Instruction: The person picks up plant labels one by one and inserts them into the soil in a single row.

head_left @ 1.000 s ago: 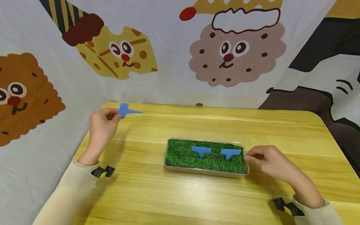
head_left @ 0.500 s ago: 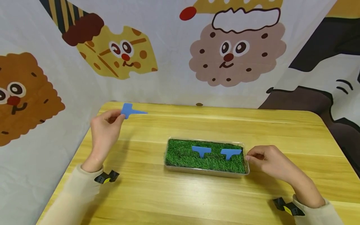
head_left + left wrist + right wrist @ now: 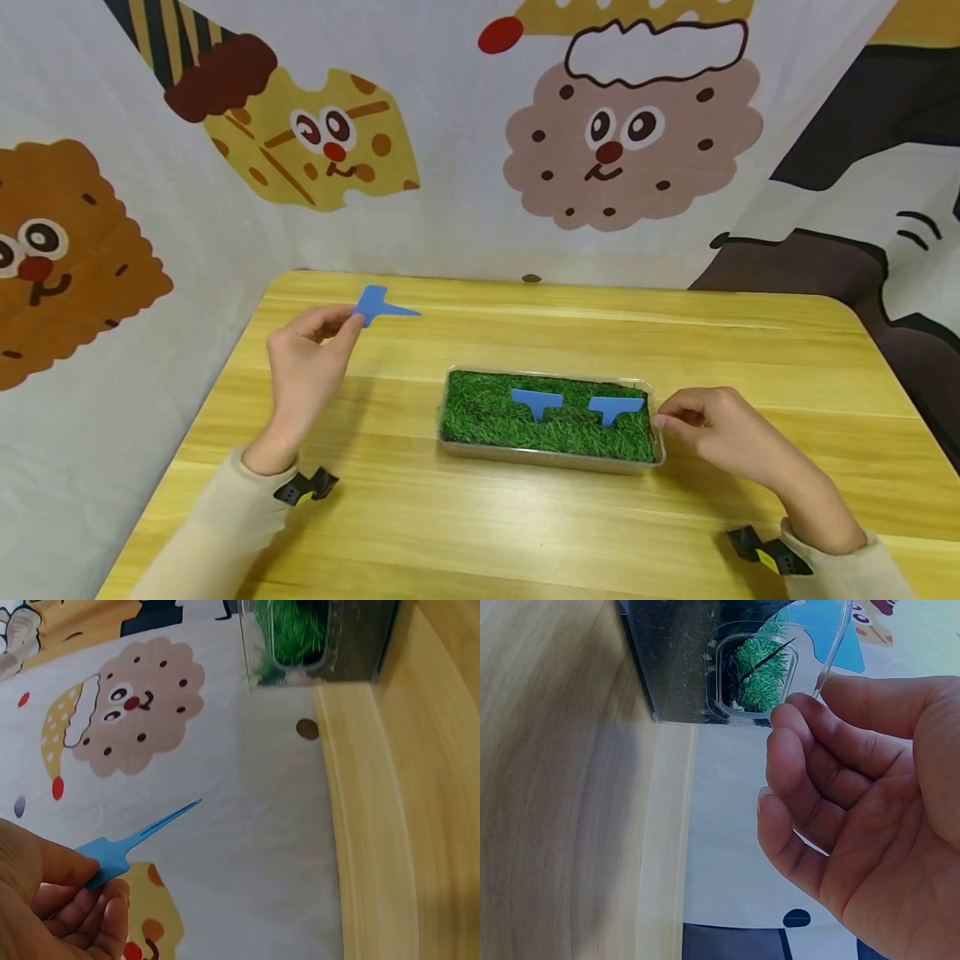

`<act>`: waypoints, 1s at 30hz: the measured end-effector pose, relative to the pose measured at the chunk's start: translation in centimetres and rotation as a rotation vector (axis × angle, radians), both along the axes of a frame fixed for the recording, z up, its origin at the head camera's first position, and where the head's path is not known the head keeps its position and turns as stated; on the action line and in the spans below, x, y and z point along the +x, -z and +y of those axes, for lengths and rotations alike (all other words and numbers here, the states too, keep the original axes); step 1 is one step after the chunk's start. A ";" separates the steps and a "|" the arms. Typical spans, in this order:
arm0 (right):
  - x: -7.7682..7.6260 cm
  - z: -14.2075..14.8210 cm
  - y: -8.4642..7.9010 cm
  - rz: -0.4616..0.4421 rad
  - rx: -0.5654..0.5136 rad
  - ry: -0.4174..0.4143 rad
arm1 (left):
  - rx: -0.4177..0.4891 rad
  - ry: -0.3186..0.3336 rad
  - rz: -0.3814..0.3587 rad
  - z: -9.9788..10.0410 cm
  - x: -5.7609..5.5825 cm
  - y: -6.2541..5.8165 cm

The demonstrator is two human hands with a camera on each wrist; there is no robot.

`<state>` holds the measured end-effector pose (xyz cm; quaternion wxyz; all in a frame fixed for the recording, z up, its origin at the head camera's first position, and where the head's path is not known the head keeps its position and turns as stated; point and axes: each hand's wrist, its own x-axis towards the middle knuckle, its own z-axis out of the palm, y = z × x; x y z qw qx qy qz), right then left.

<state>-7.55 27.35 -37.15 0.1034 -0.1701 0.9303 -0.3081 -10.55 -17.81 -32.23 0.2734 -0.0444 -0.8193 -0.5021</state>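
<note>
My left hand (image 3: pixel 309 367) pinches a blue T-shaped plant label (image 3: pixel 371 307) by its wide head, above the table's left side. The label's pointed stem sticks out to the right, as the left wrist view also shows. A clear plastic box (image 3: pixel 551 458) filled with green artificial grass (image 3: pixel 480 421) stands on the table. Two more blue labels, one near the middle (image 3: pixel 537 400) and one at the right (image 3: pixel 615 407), stand upright in the grass, their stem ends hidden. My right hand (image 3: pixel 723 433) pinches the box's right rim between thumb and forefinger, seen closely in the right wrist view.
The wooden table (image 3: pixel 450 533) has its far edge against a white cloth (image 3: pixel 450 225) printed with cartoon biscuits and cheese. The cloth also borders the left side. A strap with a black and yellow piece (image 3: pixel 306 487) sits at each wrist.
My left hand has moved right and slightly toward me, carrying the blue plant label closer to the box. My right hand, the box and the two standing labels have stayed where they were.
</note>
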 end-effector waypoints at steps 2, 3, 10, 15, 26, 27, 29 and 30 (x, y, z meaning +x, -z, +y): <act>0.0 0.0 0.0 -0.001 0.000 0.002 | 0.002 0.020 0.006 0.4 0.2 0.0; 0.0 0.0 0.0 -0.002 -0.001 0.004 | 0.007 0.031 0.008 0.6 0.3 0.0; 0.0 0.0 0.0 -0.007 -0.010 0.006 | -0.001 0.103 0.034 1.9 1.3 0.4; 0.0 0.0 0.0 -0.009 -0.009 0.008 | -0.024 0.156 0.047 2.9 1.9 0.4; 0.0 0.0 0.0 -0.002 -0.011 0.004 | -0.006 0.280 0.086 4.1 2.8 0.3; 0.0 0.0 0.0 -0.001 -0.010 0.004 | -0.008 0.294 0.090 4.2 2.8 0.3; 0.0 0.0 0.0 -0.001 -0.006 0.004 | -0.009 0.321 0.088 4.4 2.8 0.4; 0.0 0.0 0.0 0.000 -0.004 0.004 | -0.009 0.333 0.086 4.5 2.8 0.5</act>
